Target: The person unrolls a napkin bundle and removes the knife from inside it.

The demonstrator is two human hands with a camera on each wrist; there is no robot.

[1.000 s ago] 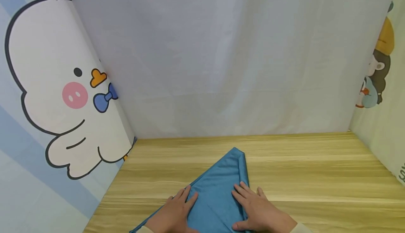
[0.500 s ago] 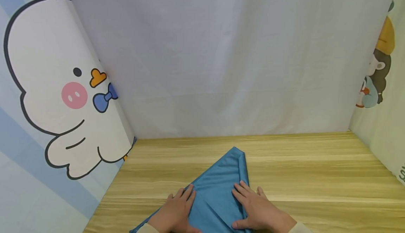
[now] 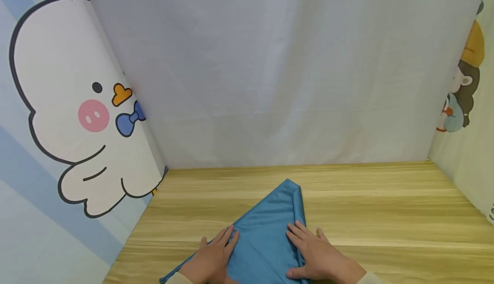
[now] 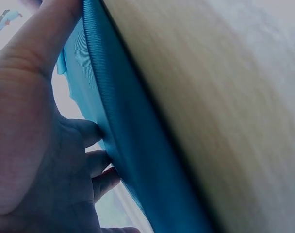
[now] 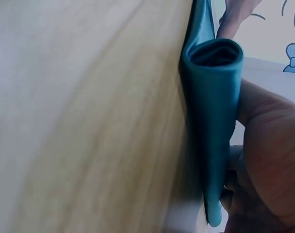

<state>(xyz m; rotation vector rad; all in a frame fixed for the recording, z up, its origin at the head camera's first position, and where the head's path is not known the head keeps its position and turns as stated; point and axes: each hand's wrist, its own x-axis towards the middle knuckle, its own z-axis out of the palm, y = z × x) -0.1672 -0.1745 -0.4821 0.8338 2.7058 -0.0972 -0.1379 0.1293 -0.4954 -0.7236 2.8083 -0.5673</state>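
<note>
On the wood-grain counter, blue cloth lies folded, narrowing to a blunt tip at the far end, its near part cut off by the head view. Left hand: released, fingers extended, resting on the cloth at its slanting left edge. Right hand: likewise released, fingers spread across the rolled right edge; right wrist view shows this roll's end as a hollow loop. Pale curtain hangs behind.

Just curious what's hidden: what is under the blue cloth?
The wood-grain tabletop shows beside the blue cloth, which lies on it; anything directly beneath is covered and cannot be seen.
</note>
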